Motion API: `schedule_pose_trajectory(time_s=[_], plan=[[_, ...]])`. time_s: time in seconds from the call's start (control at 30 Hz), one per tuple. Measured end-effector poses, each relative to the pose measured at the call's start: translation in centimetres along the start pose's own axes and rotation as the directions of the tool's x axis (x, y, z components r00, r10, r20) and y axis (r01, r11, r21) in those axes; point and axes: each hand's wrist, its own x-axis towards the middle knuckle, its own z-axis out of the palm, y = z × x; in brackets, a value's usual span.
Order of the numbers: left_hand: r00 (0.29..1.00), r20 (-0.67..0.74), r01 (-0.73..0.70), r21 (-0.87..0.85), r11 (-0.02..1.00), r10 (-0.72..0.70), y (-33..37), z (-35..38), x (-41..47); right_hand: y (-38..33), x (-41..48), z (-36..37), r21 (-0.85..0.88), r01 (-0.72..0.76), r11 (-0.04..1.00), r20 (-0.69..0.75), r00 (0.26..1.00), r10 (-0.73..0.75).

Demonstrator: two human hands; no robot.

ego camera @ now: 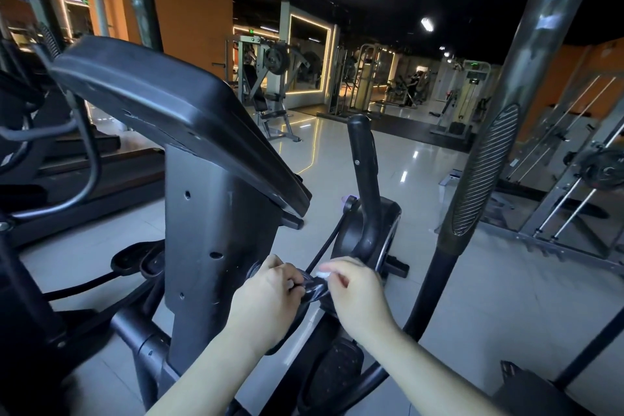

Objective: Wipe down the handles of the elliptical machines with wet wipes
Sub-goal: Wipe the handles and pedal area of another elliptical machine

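Both hands are seen low at centre: the left hand (pixel 270 284) is curled around a dark, glossy curved elliptical handle (pixel 312 287), while a small white wet wipe (pixel 325 274) is pinched against it by the right hand (pixel 354 294). Beside them stands the grey console post (pixel 216 230); a ribbed black moving handle (pixel 486 169) rises at right.

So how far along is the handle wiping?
Nothing looks finished. Both hands, left hand and right hand, are low by the console post, pinching a dark shiny packet with a white bit at its top. Left to do: the upright handle and the ribbed grip, both untouched.
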Motion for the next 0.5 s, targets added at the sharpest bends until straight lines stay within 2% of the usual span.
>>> schedule_pose_trajectory(time_s=[0.1, 0.23, 0.4, 0.5], plan=[[1.0, 0.003, -0.006, 0.018, 1.0, 0.006, 0.0, 0.0, 0.0, 0.2, 0.4, -0.9, 0.056, -0.006, 0.998, 0.011, 1.0, 0.005], [0.998, -0.048, -0.042, 0.043, 0.998, 0.044, -0.8, -0.1, -0.5, 1.8, 1.0, -2.3, 0.011, -0.025, 1.0, -0.202, 0.979, 0.027], [0.989, -0.15, 0.0, 0.086, 0.996, 0.013, -2.3, 0.0, -1.7, 0.6, -2.8, 1.3, 0.144, 0.042, 0.989, -0.249, 0.968, -0.005], [0.982, -0.191, 0.018, 0.057, 0.998, -0.006, -2.4, 0.1, -2.1, -0.8, -4.5, 3.7, 0.161, 0.122, 0.979, -0.204, 0.975, -0.088]])
